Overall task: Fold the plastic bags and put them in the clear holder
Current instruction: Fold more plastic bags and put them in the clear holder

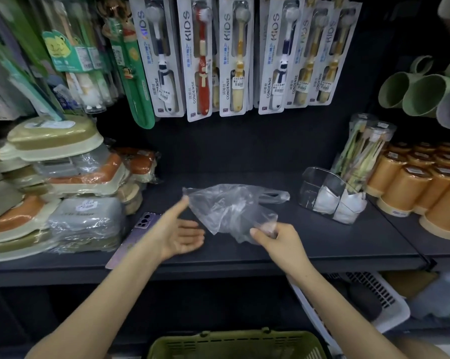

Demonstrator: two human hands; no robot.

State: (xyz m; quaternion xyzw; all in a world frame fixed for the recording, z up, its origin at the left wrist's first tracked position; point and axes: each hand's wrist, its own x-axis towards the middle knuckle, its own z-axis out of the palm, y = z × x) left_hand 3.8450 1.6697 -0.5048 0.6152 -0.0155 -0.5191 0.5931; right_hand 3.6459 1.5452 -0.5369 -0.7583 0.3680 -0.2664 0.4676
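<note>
The right hand point(278, 238) is pinching a corner of the plastic bag point(226, 206), which is lying crumpled on the shelf point(335, 244). The left hand point(178, 235) is resting open, fingers point(192, 233) relaxed, thumb touching the bag's edge, probably to flatten it for folding. The clear holder point(313, 182) is standing near, to the right.

Clear plastic bag point(226, 206), black shelf point(335, 242), orange cups point(405, 182), green mugs point(421, 94), purple phone point(138, 234).
</note>
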